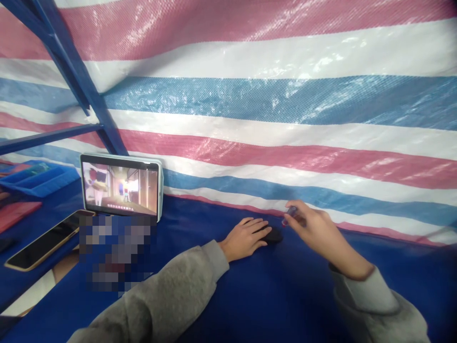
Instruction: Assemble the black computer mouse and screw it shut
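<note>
- Fingers (293, 206) of the right hand (314, 224): thumb and index pinched on one small translucent object (291, 213), reddish at its lower end; details too blurred to read.
- Object's place: held near the striped sheet, just right of the dark rounded piece.
- Dark rounded piece (274, 234): one, on the blue tabletop (257, 295).
- Left hand (244, 239): fingers extended and slightly spread, tips on the piece's left side; whether they grip it, cannot tell.
- Sleeves: two, grey, one per arm.
- Tablet (121, 186): one, upright to the left, lit with a cartoon scene and one subtitle line.
- Pixelated patch (114, 252): one, before the tablet; contents unreadable.
- Phone (50, 240): one, screen dark, gold-edged.
- Blue tray (60, 179): one, divided, far left; one red flat item (17, 214) near it.
- Striped sheet (267, 100): one, behind everything; blue frame (76, 71) at upper left.
</note>
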The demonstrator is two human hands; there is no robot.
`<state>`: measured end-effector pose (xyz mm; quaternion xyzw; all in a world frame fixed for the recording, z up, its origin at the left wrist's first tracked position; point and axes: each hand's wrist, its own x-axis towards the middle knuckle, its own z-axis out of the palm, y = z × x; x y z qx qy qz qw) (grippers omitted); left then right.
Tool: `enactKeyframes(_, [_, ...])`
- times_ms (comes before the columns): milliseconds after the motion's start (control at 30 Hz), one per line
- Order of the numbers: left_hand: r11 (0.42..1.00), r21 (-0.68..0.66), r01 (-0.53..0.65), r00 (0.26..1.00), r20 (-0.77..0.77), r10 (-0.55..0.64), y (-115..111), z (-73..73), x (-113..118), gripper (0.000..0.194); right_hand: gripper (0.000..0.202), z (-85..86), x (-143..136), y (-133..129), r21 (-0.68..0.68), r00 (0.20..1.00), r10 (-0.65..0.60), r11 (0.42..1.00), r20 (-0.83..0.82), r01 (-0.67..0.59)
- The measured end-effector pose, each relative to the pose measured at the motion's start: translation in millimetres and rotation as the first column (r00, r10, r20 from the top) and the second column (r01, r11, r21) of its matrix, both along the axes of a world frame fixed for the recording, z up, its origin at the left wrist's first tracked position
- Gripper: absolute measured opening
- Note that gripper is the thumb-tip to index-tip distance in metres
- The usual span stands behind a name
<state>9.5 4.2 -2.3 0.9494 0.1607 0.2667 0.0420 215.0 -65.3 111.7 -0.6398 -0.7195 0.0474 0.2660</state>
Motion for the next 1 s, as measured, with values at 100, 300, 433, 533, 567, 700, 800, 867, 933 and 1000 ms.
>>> enactKeyframes(100, [1.000, 0.003, 0.009, 1.000, -0.017, -0.009, 1.0, -0.8, -0.1, 0.043, 0.019, -3.1, -3.3, 1.6, -0.004, 0.997, -0.051, 0.999, 0.061, 0.051])
enactKeyframes(300, [0.999, 0.000, 0.047, 0.998, -0.044, -0.047, 1.8, -2.3, -0.2, 0.044, 0.024, -9.5, -9.4, 5.0, 0.133, 0.992, -0.082, 0.989, 0.097, 0.069])
enactKeyframes(433, [0.998, -0.022, 0.060, 0.997, -0.049, -0.061, 0.9, -2.0, -0.3, 0.044, 0.034, -11.6, -10.9, 3.5, 0.172, 0.982, -0.079, 0.984, 0.171, 0.049])
enactKeyframes(533, [0.996, -0.033, 0.077, 0.996, -0.042, -0.079, 0.6, -1.7, -0.1, 0.045, 0.031, -11.7, -11.6, 2.7, 0.160, 0.976, -0.115, 0.983, 0.187, 0.085])
enactKeyframes(567, [0.996, -0.035, 0.080, 0.996, -0.041, -0.081, 0.5, -1.5, 0.0, 0.045, 0.029, -11.6, -11.9, 2.7, 0.163, 0.974, -0.132, 0.981, 0.183, 0.103])
enactKeyframes(700, [0.997, -0.038, 0.073, 0.996, -0.044, -0.075, 0.2, -0.2, 0.2, 0.044, 0.030, -10.7, -12.7, 3.0, 0.179, 0.973, -0.125, 0.980, 0.192, 0.091])
enactKeyframes(800, [0.997, -0.029, 0.065, 0.997, -0.048, -0.066, -0.1, 0.0, 0.6, 0.044, 0.035, -10.0, -11.8, 2.3, 0.174, 0.965, -0.092, 0.984, 0.245, 0.050])
enactKeyframes(867, [0.997, -0.018, 0.069, 0.996, -0.054, -0.070, -0.1, -0.2, 1.0, 0.044, 0.039, -9.4, -10.6, 1.5, 0.154, 0.961, -0.073, 0.988, 0.268, 0.032])
enactKeyframes(933, [0.997, -0.012, 0.074, 0.995, -0.060, -0.075, -0.2, -0.3, 1.2, 0.043, 0.038, -8.9, -9.9, 0.9, 0.133, 0.962, -0.069, 0.991, 0.264, 0.035])
enactKeyframes(1000, [0.997, -0.015, 0.074, 0.995, -0.060, -0.075, -0.3, -0.2, 1.1, 0.043, 0.034, -8.5, -9.8, 0.6, 0.125, 0.963, -0.100, 0.990, 0.249, 0.070])
